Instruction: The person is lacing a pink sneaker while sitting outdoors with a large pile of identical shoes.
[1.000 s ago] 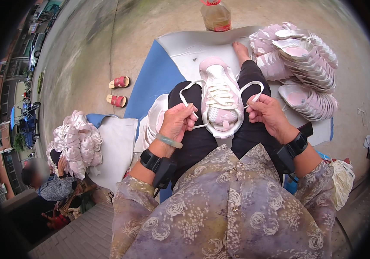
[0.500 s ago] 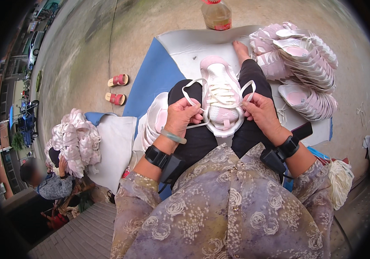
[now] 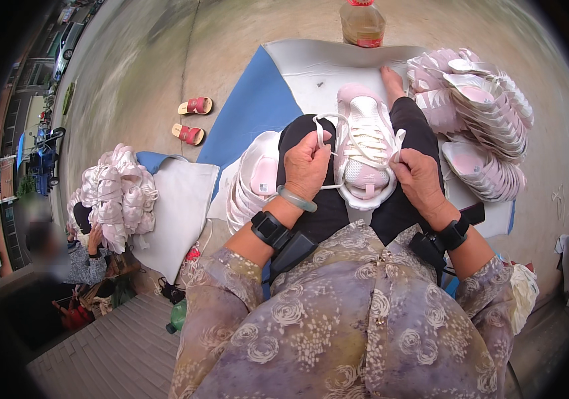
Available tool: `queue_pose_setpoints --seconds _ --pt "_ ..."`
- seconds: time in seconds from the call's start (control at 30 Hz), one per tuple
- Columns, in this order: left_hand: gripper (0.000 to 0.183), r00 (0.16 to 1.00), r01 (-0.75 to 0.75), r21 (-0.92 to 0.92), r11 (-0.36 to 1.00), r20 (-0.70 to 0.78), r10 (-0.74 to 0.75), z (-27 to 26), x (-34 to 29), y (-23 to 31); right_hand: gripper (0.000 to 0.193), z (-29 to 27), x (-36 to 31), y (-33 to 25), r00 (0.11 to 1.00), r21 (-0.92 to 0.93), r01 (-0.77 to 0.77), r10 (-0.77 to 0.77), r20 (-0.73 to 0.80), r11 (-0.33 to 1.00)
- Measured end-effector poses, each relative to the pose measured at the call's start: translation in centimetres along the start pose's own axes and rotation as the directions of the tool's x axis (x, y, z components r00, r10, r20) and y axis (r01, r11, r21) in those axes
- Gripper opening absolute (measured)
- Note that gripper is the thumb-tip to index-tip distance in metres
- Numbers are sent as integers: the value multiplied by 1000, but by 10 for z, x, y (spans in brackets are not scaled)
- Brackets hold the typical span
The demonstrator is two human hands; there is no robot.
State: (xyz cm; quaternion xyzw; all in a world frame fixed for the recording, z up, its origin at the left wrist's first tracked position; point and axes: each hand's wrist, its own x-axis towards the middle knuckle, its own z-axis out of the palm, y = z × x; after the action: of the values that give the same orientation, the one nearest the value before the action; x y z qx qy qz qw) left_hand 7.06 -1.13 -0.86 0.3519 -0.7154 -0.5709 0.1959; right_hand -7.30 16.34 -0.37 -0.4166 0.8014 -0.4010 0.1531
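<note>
On my lap lies a pink and white sneaker upper, its toe pointing away from me. White shoelace criss-crosses its front, with loose ends trailing to both sides. At the shoe's left side, my left hand is closed in a pinch on one end of the lace, which loops up above the fingers. My right hand pinches the other end close to the right edge of the shoe. Beside my left thigh rests a stack of pink and white uppers, partly hidden by my left arm.
Nested uppers are piled at the right on a white and blue sheet. A bottle stands beyond its far edge. Red sandals lie on the ground at left. Further left, another person sits by a heap of uppers.
My left hand has turned and risen with its lace end. My right hand still pinches the other end. The view has shifted, so everything appears a little further right.
</note>
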Motion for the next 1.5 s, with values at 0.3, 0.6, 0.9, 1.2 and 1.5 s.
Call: queue_pose_setpoints --seconds 0.3,0.6,0.9,1.2,1.5 --pt "18 987 -158 212 964 61 149 1 -8 3 24 -4 -12 -7 963 161 -269 263 56 950" --pt "16 976 -218 195 956 40 214 3 -5 1 29 -4 -17 -11 980 -10 -175 175 92 985" --pt "15 973 -229 178 957 34 227 4 -5 -2 31 -7 -15 -9 972 -14 -201 201 120 979" --pt "15 974 -224 199 954 75 213 5 -11 3 31 -7 -16 -7 973 14 -204 201 111 979" --pt "14 976 -207 218 954 118 185 17 1 -7 24 -6 -13 2 956 170 -274 250 151 946"
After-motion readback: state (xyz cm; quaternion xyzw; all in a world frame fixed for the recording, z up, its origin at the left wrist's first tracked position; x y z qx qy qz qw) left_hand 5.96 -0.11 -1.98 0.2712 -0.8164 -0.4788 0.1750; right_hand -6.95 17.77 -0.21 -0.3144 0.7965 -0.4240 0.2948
